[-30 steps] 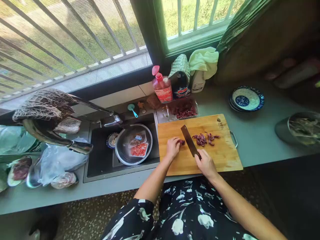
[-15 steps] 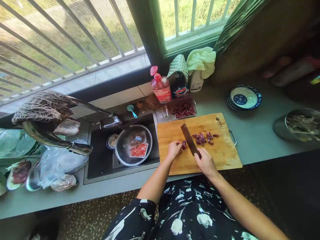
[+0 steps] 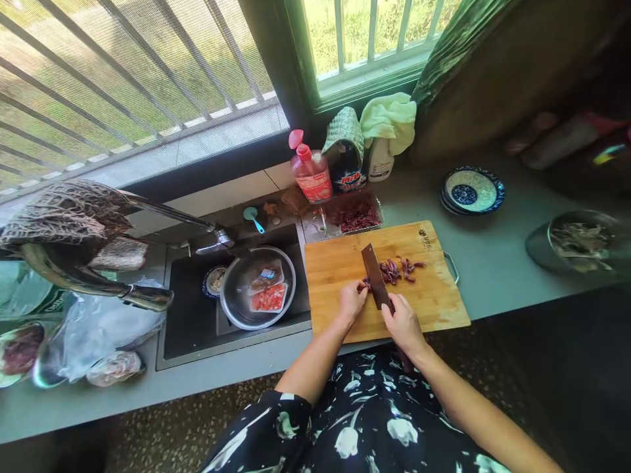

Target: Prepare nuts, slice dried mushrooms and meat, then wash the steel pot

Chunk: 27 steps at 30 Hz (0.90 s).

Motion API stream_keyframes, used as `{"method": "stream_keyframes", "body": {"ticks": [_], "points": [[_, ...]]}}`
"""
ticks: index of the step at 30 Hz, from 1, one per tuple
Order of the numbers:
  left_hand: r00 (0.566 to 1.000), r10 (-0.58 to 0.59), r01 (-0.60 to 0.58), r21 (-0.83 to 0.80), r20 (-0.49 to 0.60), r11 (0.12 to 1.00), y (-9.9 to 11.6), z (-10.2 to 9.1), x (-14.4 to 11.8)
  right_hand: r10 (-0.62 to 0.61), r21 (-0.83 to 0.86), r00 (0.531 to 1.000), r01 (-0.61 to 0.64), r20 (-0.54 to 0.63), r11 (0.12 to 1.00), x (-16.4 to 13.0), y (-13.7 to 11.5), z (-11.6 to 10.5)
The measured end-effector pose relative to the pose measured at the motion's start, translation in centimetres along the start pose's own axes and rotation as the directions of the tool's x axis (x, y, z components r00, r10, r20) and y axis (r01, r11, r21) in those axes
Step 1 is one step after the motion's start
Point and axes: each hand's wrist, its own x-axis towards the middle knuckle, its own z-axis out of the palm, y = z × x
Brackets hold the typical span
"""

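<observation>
My right hand (image 3: 402, 322) is closed around the handle of a cleaver (image 3: 375, 276), its dark blade standing over the wooden cutting board (image 3: 330, 263). Just left of the blade, my left hand (image 3: 353, 301) has its fingers bent together on a small piece of dark red meat (image 3: 366, 282), mostly covered by the fingers and blade. Sliced dark red meat strips (image 3: 390, 271) lie in a pile right of the blade. A smaller bunch of strips (image 3: 409, 268) sits beside that pile. Behind the board is a clear tray (image 3: 378, 213) with more dark red meat.
Left of the board, a sink (image 3: 185, 328) holds a metal basin (image 3: 290, 302) with packed food in water. A pink pump bottle (image 3: 313, 180) stands behind. Stacked blue-patterned bowls (image 3: 495, 190) and a metal pot (image 3: 539, 246) are at the right. A faucet (image 3: 98, 286) arches at the left.
My left hand has moved right, closer to the cleaver blade. The blade has tilted slightly more upright, over the left side of the strip pile. The whole view has shifted slightly.
</observation>
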Motion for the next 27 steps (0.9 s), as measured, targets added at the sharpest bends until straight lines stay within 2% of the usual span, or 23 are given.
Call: {"method": "stream_keyframes", "body": {"ticks": [4,15,23,27], "points": [[0.997,-0.046,0.044,-0.036,-0.06,0.998,-0.1,0.8,-0.3,-0.005,-0.038,1.0,0.005,-0.015,0.999,-0.1,0.2,0.2],[0.996,-0.084,0.085,-0.084,0.013,0.993,0.0,0.3,0.1,-0.058,-0.113,0.998,0.058,0.012,0.992,0.3,-0.3,1.0],[0.993,-0.12,0.121,-0.091,0.014,0.988,-0.4,0.5,0.3,-0.029,-0.214,0.999,0.035,0.033,0.976,-1.7,-0.6,1.3],[0.99,-0.139,0.14,-0.087,0.013,0.986,-0.5,0.4,0.5,-0.047,-0.177,0.999,0.05,0.022,0.983,-0.3,-0.3,1.7]]}}
